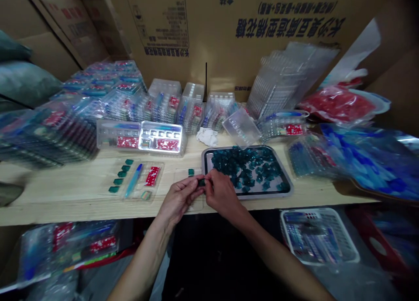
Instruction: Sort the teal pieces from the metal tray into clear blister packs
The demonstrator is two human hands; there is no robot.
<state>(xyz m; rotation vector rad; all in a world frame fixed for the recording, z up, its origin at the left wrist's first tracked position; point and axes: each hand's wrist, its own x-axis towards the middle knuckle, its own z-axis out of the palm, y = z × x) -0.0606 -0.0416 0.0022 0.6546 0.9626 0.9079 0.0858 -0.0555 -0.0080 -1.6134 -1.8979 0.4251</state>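
Note:
My left hand (179, 197) and my right hand (221, 192) meet at the front edge of a wooden bench, fingers pinched together on one small dark teal piece (201, 182). Under them lies a clear plastic blister tray (186, 178) with one teal piece (191, 172) set in it. Just right of my hands a grey metal tray (285, 175) holds several loose teal pieces (244, 165). To the left lies a filled blister tray (139, 181) with teal pieces, a blue pen and a red packet.
Stacks of filled blister packs (98, 100) line the back and left of the bench (65, 192). Empty clear trays (281, 78) lean on cardboard boxes at the back right. Bags of red and blue parts (360, 152) lie right. A white basket (319, 235) sits below.

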